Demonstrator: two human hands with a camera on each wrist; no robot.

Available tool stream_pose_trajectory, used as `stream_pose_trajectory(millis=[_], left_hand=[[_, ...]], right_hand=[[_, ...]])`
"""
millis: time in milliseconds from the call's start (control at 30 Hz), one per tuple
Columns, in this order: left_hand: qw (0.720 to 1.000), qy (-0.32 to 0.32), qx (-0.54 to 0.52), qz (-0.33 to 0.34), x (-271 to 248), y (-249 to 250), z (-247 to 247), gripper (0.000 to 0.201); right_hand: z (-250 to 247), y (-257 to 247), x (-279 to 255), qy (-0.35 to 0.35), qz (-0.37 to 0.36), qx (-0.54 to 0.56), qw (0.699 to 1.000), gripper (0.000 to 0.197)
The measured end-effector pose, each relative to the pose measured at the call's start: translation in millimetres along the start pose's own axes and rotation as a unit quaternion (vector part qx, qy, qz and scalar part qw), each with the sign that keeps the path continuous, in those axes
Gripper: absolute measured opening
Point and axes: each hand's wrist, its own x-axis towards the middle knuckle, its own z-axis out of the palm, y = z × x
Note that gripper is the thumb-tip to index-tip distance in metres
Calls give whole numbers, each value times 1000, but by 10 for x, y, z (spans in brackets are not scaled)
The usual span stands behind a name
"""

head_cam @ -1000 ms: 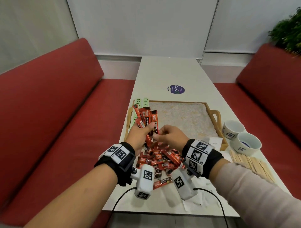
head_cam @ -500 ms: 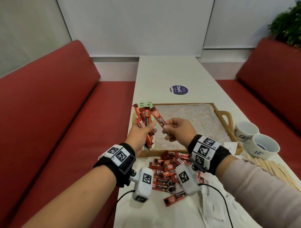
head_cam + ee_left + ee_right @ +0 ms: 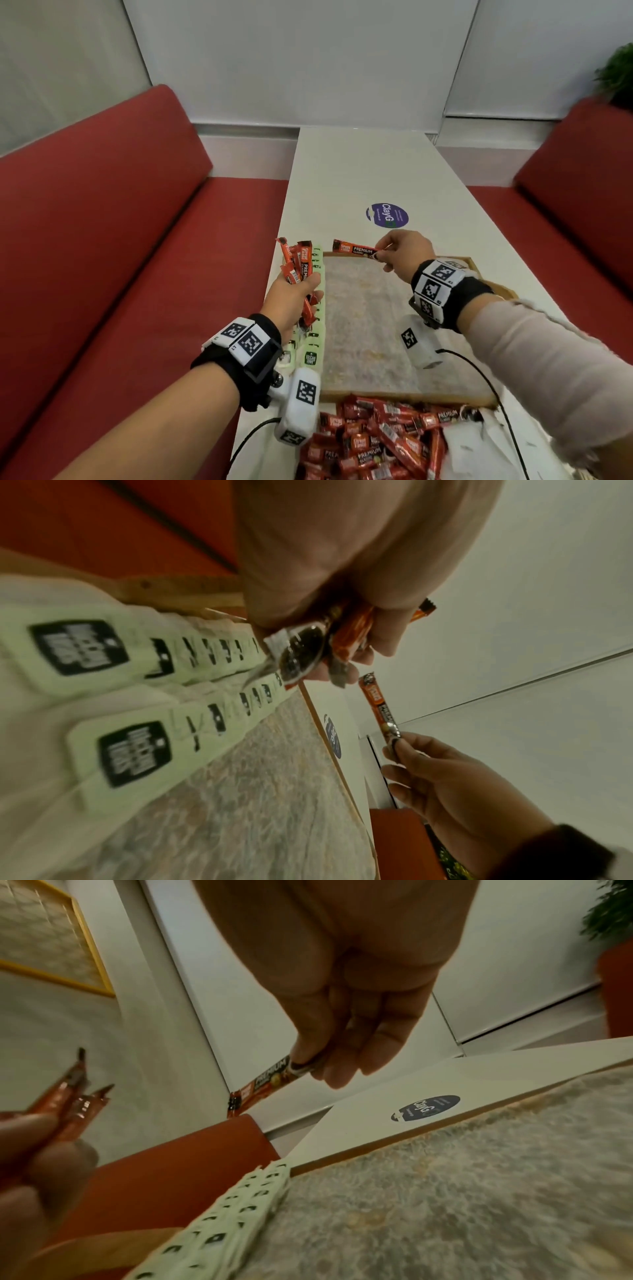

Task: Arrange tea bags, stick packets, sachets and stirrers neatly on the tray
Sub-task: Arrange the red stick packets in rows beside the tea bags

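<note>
Left hand [image 3: 291, 296] clenches a fanned bunch of red-orange stick packets [image 3: 297, 265], held above the left edge of the rectangular wooden tray with a mottled grey liner [image 3: 371, 325]; lower ends of the bunch poke out below the fingers, and how many packets it holds cannot be counted. In the left wrist view the palm hides most of the bunch, only crumpled ends showing. Right hand [image 3: 402, 251] pinches one red-orange stick packet printed "PREMIUM" [image 3: 354, 247] by its end, lying roughly level over the tray's far left corner, apart from the bunch; the gripped tip is hidden between thumb and fingers. Two rows of pale green tea bags with black labels [image 3: 313, 337] lie overlapped along the tray's left side, partly hidden by the left hand and wrist in the head view; label text is blurred in the wrist views. A loose heap of red stick packets [image 3: 380, 442] sits on the white surface [image 3: 359, 171] just before the tray's near edge, cut off by the bottom of the frame. White paper items [image 3: 479, 445] beside the heap are half under the right sleeve [image 3: 548, 370], too unclear to identify. A round purple sticker [image 3: 388, 216] lies on the surface beyond the tray. The tray's right handle is mostly blocked by the right wrist band [image 3: 442, 291]. Red bench seats [image 3: 102, 240] flank the surface.
</note>
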Motion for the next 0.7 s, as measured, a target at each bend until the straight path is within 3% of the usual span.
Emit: stream_pose_trajectory(millis=[133, 233, 300, 567, 700], left_hand=[[1000, 2, -8, -15, 232, -13, 29, 24], [1000, -4, -11, -22, 340, -22, 29, 21], [1000, -7, -12, -21, 383, -21, 32, 18], [1000, -8, -8, -17, 463, -39, 24, 21], [1000, -10, -7, -15, 462, -45, 30, 9]], right_hand=[[175, 46, 420, -18, 20, -78, 997, 15], [302, 97, 644, -33, 37, -113, 992, 5], [367, 126, 745, -50, 36, -134, 989, 9], [578, 173, 887, -68, 16, -189, 979, 9], [618, 212, 888, -63, 19, -190, 980, 8]])
